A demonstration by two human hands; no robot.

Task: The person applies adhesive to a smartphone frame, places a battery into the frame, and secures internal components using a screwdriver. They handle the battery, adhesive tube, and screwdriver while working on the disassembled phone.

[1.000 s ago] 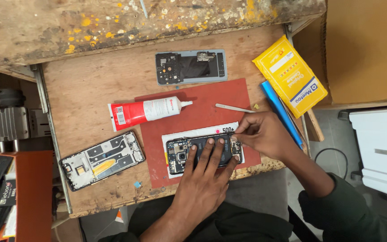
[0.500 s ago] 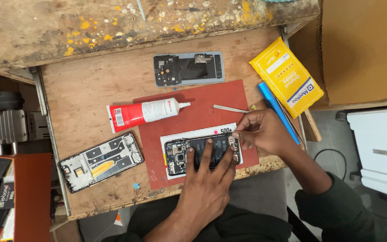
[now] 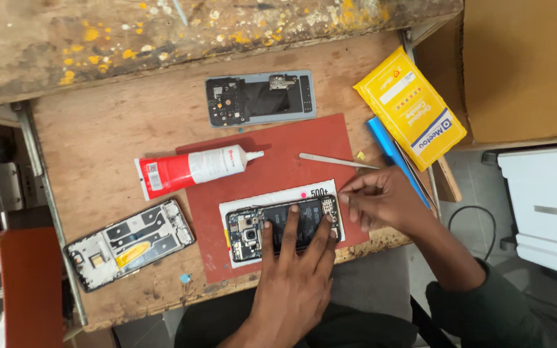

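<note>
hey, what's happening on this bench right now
A person is working on an opened phone lying on a white card on a red mat. The left hand presses flat on it while the right hand pinches at its right end. Tweezers and a glue tube lie unused above.

Both hands were bare, without gloves, rings or a watch. The right hand came out of a dark green long sleeve bunched near the wrist. The left hand showed a bare forearm behind it.
</note>
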